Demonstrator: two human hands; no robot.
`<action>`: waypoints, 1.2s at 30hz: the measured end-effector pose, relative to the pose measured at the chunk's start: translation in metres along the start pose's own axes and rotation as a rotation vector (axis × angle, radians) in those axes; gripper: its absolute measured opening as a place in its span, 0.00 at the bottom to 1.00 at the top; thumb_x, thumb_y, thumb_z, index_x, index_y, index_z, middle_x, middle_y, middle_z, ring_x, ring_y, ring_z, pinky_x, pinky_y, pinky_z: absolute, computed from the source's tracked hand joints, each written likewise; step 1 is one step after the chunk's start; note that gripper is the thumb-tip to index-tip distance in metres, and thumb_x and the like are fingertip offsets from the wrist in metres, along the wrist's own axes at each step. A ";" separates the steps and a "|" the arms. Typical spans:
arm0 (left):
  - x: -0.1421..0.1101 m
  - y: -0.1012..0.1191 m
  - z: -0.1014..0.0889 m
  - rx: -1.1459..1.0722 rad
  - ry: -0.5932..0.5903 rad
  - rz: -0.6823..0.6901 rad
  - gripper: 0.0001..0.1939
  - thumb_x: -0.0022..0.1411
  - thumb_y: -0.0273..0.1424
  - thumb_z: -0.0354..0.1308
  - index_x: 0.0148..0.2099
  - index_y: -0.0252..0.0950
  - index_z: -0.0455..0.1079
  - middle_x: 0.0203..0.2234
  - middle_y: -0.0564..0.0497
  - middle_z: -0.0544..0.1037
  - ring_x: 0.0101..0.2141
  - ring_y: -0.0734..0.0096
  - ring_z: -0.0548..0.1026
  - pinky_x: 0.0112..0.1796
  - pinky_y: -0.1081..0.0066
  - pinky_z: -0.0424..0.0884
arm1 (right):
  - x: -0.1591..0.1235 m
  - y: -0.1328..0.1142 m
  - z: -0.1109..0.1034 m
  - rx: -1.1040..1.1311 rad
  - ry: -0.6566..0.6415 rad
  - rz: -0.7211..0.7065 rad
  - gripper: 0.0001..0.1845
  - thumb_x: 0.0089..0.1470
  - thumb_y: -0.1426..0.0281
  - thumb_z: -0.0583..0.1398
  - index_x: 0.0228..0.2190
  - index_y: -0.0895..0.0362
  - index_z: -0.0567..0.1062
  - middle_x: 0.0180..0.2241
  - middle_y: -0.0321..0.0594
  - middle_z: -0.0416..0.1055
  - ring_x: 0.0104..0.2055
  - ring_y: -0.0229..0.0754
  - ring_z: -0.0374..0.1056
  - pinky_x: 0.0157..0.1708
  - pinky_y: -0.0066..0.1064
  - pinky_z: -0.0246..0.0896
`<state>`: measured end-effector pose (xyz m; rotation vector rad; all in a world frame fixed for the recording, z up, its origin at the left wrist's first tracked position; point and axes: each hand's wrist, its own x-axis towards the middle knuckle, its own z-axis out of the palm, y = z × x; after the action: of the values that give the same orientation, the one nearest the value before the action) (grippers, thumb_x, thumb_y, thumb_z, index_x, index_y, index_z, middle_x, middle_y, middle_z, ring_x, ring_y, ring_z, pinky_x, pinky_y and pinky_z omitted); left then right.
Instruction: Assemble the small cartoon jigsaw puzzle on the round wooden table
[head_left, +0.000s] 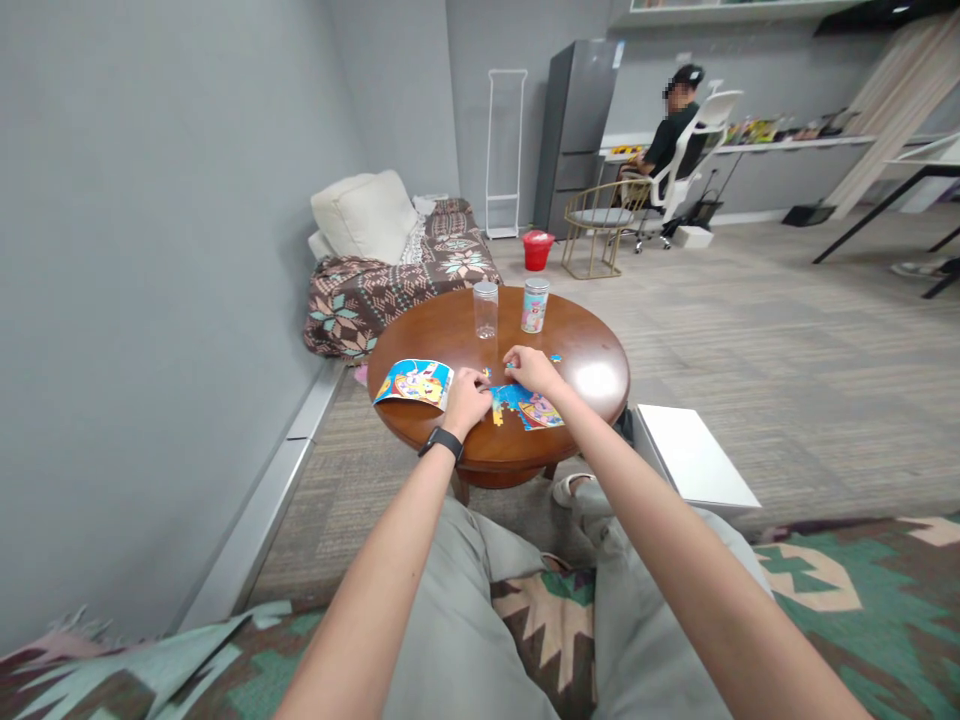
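A partly assembled jigsaw puzzle [538,411], blue with a pink and yellow picture, lies on the round wooden table [450,320]. My left hand [466,400] rests at its left edge, thumb and fingers apart, with the fingertips beside the blue pieces. Above the puzzle's far side, my right hand [532,370] is closed in a pinch on a small blue puzzle piece [511,366]. A loose blue piece [556,358] lies beyond that hand. To the left of my left hand lies a slightly curled picture sheet [415,382] with similar colours.
A clear lidded jar [486,312] and a printed can [535,308] stand at the table's far side. A white box [694,455] sits on the floor to the right. Farther back are a red bucket [537,250], a gold-framed chair [600,218] and a seated person [667,140].
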<state>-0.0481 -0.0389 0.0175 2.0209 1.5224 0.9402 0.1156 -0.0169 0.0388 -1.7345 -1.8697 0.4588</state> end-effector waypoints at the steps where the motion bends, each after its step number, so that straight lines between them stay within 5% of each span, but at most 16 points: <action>1: 0.000 -0.001 -0.001 0.003 -0.011 0.010 0.09 0.53 0.19 0.54 0.33 0.35 0.72 0.41 0.46 0.74 0.44 0.64 0.74 0.52 0.63 0.69 | -0.007 0.000 -0.001 0.054 -0.007 -0.047 0.10 0.51 0.78 0.61 0.35 0.57 0.80 0.35 0.40 0.79 0.39 0.41 0.73 0.43 0.31 0.65; 6: -0.002 -0.002 -0.006 -0.003 -0.067 0.081 0.09 0.53 0.19 0.57 0.35 0.36 0.73 0.41 0.46 0.73 0.45 0.64 0.73 0.54 0.64 0.68 | -0.046 0.006 -0.003 0.246 -0.018 -0.230 0.10 0.56 0.72 0.59 0.35 0.56 0.81 0.38 0.42 0.78 0.44 0.42 0.72 0.48 0.33 0.64; 10: -0.004 -0.004 -0.009 -0.061 -0.138 0.158 0.05 0.55 0.24 0.61 0.37 0.35 0.73 0.39 0.48 0.74 0.45 0.65 0.73 0.52 0.66 0.68 | -0.063 0.010 0.005 0.315 0.066 -0.176 0.11 0.56 0.72 0.59 0.38 0.55 0.80 0.38 0.40 0.79 0.41 0.42 0.73 0.46 0.34 0.65; 21: 0.004 -0.018 -0.003 -0.211 -0.168 0.227 0.09 0.52 0.21 0.64 0.36 0.36 0.72 0.38 0.50 0.74 0.44 0.66 0.74 0.53 0.62 0.69 | -0.063 0.018 0.016 0.180 0.046 -0.218 0.07 0.54 0.70 0.62 0.31 0.54 0.82 0.34 0.41 0.80 0.37 0.46 0.71 0.43 0.38 0.63; 36: 0.004 -0.018 -0.002 -0.239 -0.182 0.263 0.08 0.52 0.22 0.63 0.36 0.35 0.72 0.36 0.50 0.75 0.42 0.68 0.74 0.51 0.64 0.70 | -0.059 0.028 0.020 0.162 0.015 -0.390 0.11 0.55 0.74 0.61 0.36 0.52 0.82 0.35 0.41 0.77 0.39 0.44 0.69 0.44 0.37 0.62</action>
<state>-0.0609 -0.0297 0.0077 2.0962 1.0149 0.9556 0.1273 -0.0699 -0.0027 -1.2273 -2.0351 0.4263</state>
